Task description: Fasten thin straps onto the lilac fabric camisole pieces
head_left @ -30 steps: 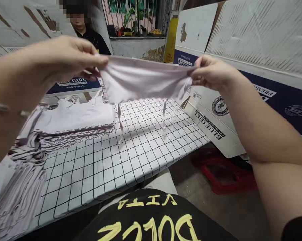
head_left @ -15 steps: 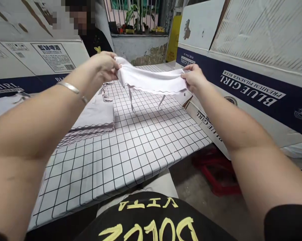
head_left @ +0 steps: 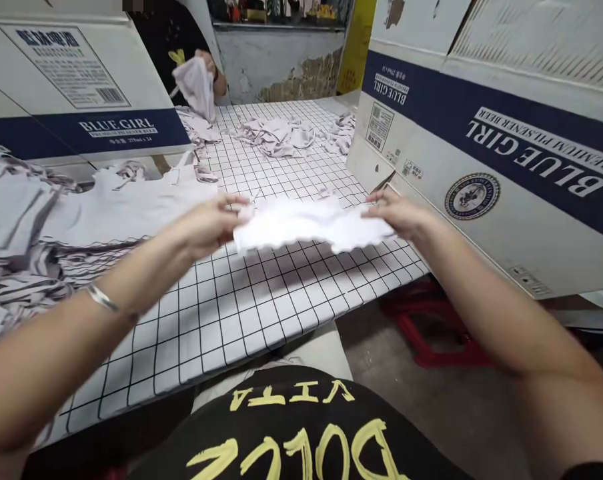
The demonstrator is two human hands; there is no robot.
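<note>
A white camisole [head_left: 301,223] with a wavy hem is stretched between my hands, just above the checked tablecloth [head_left: 261,313]. It is smeared by motion. My left hand [head_left: 224,217] pinches its left end, and my right hand [head_left: 395,212] has hold of the right end. To the left, near my left forearm, lies a pile of matching white camisoles [head_left: 116,207] with thin straps and wavy hems.
Loose white garments [head_left: 279,135] lie farther back. Across the table, a person [head_left: 174,47] in black holds up a white garment [head_left: 196,83]. Large cartons stand left [head_left: 141,127] and right [head_left: 421,150]. A red stool [head_left: 431,333] is below the table's right edge.
Both hands have come down and nearer with the camisole, which now hangs low over the tablecloth. My view has tipped downward, showing the loose garments and the other person's hand with a garment.
</note>
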